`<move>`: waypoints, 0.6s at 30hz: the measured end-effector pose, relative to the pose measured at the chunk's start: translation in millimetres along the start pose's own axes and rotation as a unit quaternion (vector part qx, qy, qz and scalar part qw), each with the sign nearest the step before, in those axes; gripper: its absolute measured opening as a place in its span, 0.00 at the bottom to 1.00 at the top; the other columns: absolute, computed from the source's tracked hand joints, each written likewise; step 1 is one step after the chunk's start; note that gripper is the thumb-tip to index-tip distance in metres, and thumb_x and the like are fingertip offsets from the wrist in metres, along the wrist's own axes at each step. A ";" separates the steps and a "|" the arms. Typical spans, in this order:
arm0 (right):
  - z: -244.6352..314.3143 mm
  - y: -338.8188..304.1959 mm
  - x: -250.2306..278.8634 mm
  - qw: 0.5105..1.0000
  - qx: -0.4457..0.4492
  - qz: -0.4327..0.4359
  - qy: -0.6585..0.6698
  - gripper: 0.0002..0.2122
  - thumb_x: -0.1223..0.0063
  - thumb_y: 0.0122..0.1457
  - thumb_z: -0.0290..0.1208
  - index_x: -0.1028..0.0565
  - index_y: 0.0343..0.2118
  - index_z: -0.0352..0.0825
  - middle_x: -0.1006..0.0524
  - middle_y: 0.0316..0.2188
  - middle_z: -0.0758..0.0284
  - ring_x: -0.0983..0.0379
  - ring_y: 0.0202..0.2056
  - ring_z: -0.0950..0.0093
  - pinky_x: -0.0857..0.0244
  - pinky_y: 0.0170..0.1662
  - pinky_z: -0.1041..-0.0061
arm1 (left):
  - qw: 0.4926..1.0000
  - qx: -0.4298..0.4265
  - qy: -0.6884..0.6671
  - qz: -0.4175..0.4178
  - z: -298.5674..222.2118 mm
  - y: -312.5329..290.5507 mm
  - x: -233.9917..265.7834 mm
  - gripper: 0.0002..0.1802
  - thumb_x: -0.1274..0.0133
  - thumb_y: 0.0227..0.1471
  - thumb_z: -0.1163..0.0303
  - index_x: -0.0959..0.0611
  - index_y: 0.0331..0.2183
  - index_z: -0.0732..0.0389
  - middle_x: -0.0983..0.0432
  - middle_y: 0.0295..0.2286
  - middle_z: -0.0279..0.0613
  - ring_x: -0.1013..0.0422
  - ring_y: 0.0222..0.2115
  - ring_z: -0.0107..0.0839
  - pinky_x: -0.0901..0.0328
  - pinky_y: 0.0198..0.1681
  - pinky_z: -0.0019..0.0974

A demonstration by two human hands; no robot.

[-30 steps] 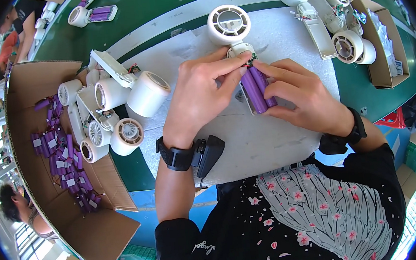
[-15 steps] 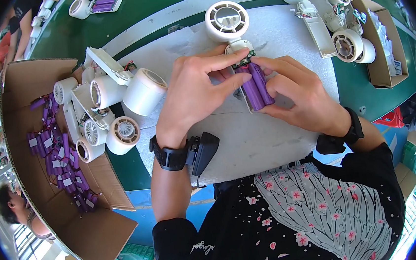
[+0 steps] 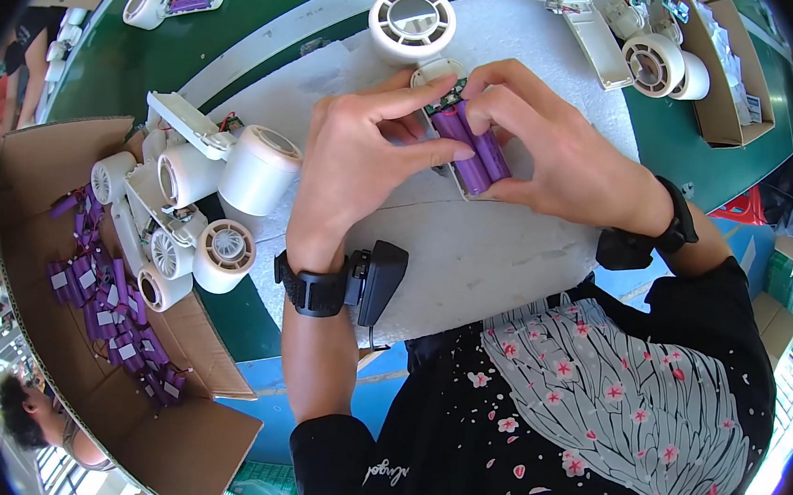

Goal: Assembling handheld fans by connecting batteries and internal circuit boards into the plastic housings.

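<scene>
Batteries [image 3: 469,151], a purple pair side by side, lie in the open handle [image 3: 428,73] of a white fan [image 3: 413,22], over a pale padded sheet [image 3: 512,270] on the green surface [image 3: 690,151]. The left hand [image 3: 346,153] comes in from the left of the batteries, back of the hand up, its index finger stretched across to the circuit board [image 3: 446,101] just above them and its thumb laid on the left battery. That thumb and index finger stand apart; whether the other fingers, partly hidden, clamp the handle, I cannot tell. The right hand [image 3: 562,143] arches in from the right of the batteries, knuckles raised, its fingers bent: index fingertip near their upper end, thumb at their lower end, clamped on the pair between.

White labels [image 3: 127,351] show on purple packs [image 3: 90,303] in a carton [image 3: 184,455] well to the left of the batteries, too small to read. Pale script [image 3: 385,476] runs over the black shirt [image 3: 441,432] below the batteries. A small packet [image 3: 754,109] in a second carton [image 3: 736,137], to their right, has blurred print.
</scene>
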State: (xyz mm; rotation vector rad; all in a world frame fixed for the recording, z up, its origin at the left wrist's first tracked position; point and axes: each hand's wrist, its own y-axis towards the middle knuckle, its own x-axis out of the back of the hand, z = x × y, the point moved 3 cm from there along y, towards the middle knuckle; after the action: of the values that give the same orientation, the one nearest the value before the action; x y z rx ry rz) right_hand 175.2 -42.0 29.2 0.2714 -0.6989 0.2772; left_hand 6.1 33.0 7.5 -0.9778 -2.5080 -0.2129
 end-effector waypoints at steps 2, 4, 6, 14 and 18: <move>-1.4 0.6 -0.2 1.000 -0.007 0.008 0.002 0.28 0.32 0.35 0.15 0.35 0.40 0.35 0.37 0.48 0.60 0.29 0.42 0.61 0.27 0.44 0.69 | 1.000 -0.001 -0.003 -0.001 0.8 -0.3 -1.5 0.30 0.33 0.36 0.79 0.19 0.47 0.60 0.23 0.22 0.34 0.30 0.23 0.17 0.33 0.30 0.25; -1.6 2.0 0.1 1.000 -0.017 0.008 0.014 0.29 0.32 0.34 0.15 0.35 0.41 0.36 0.38 0.48 0.60 0.29 0.42 0.61 0.26 0.44 0.69 | 1.000 -0.005 -0.005 -0.008 0.7 0.2 -1.0 0.30 0.32 0.35 0.79 0.19 0.46 0.61 0.23 0.22 0.34 0.30 0.23 0.17 0.33 0.29 0.25; -2.5 3.6 -0.1 0.999 -0.038 0.005 0.035 0.31 0.31 0.33 0.15 0.34 0.44 0.37 0.39 0.48 0.61 0.29 0.42 0.62 0.26 0.44 0.70 | 1.000 0.001 -0.013 -0.015 1.1 0.2 -1.5 0.29 0.32 0.34 0.76 0.18 0.45 0.59 0.23 0.21 0.36 0.30 0.22 0.19 0.33 0.29 0.26; -4.0 8.3 -1.9 0.998 -0.045 0.029 -0.021 0.37 0.29 0.31 0.17 0.32 0.49 0.40 0.39 0.48 0.62 0.29 0.41 0.65 0.26 0.42 0.70 | 0.998 0.006 -0.054 -0.029 1.4 2.5 -2.7 0.28 0.31 0.33 0.75 0.17 0.43 0.58 0.23 0.21 0.39 0.30 0.20 0.22 0.33 0.28 0.27; -6.4 13.8 0.4 0.998 -0.032 0.046 -0.012 0.35 0.28 0.31 0.20 0.30 0.48 0.39 0.39 0.48 0.62 0.29 0.42 0.65 0.26 0.42 0.69 | 0.998 0.020 -0.056 -0.016 1.2 0.6 -2.3 0.28 0.33 0.35 0.81 0.18 0.44 0.62 0.22 0.24 0.35 0.29 0.23 0.18 0.33 0.28 0.24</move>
State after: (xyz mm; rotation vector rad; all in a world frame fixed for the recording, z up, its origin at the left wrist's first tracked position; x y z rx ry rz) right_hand 174.5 -27.0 26.9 0.1814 -0.7442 0.3398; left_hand 7.6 32.4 5.3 -0.9591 -2.6206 -0.1185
